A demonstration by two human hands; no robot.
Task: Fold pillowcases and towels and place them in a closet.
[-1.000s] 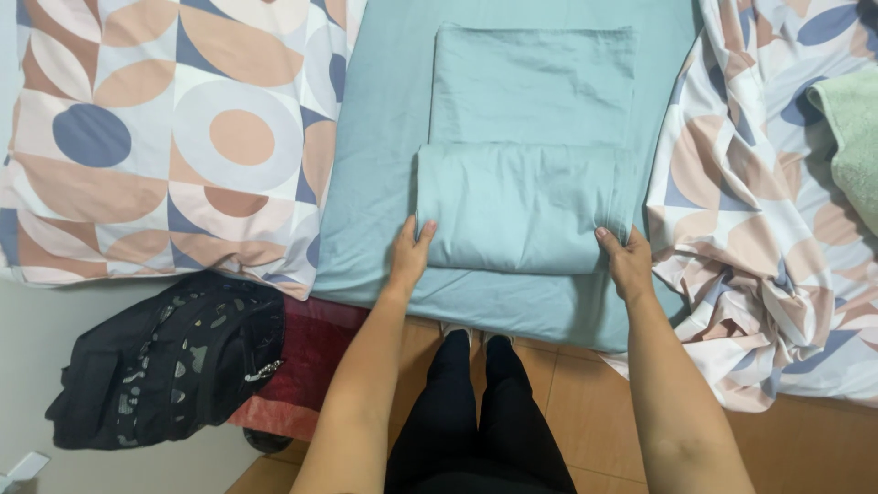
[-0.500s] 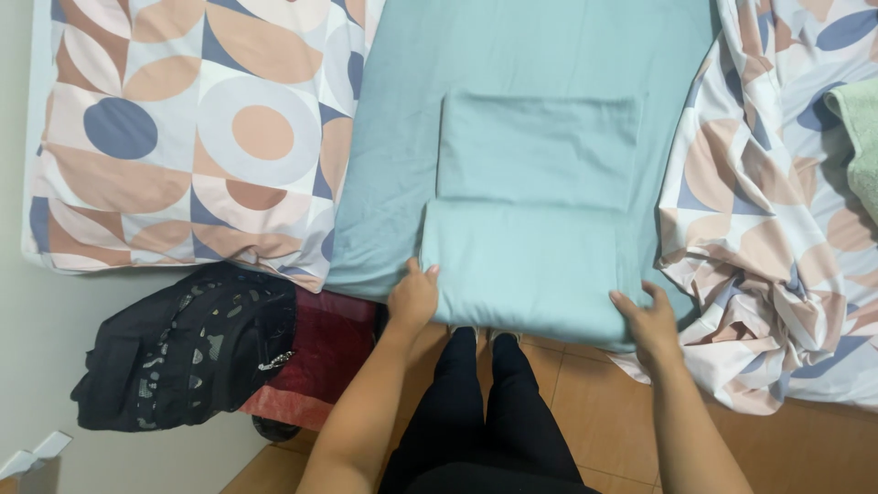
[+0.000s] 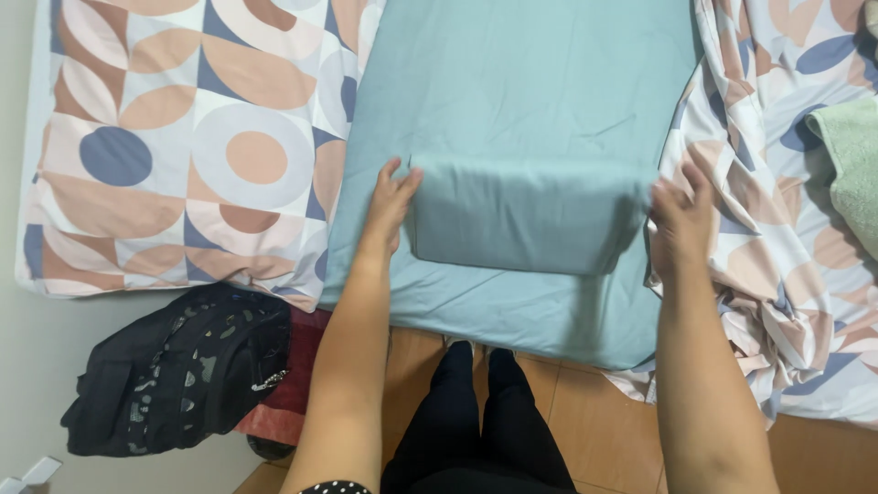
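A folded light-teal cloth [image 3: 526, 215] lies as a compact thick rectangle on a larger teal sheet [image 3: 540, 82] spread over the mattress. My left hand [image 3: 391, 201] rests flat against the fold's left end, fingers apart. My right hand [image 3: 679, 215] is at the fold's right end, fingers spread and touching the edge. Neither hand grips the cloth; both press against its sides.
A patterned duvet [image 3: 174, 146] with circles and leaf shapes covers the left of the bed; more of it is bunched at the right [image 3: 777, 265]. A green towel [image 3: 851, 165] lies far right. A black bag [image 3: 178, 370] sits on the floor below left. My legs [image 3: 476, 412] stand on wooden floor.
The lower flap of the teal cloth has been folded up over the top part, making a smaller, thicker bundle. Both hands moved from its bottom edge up to its left and right ends.
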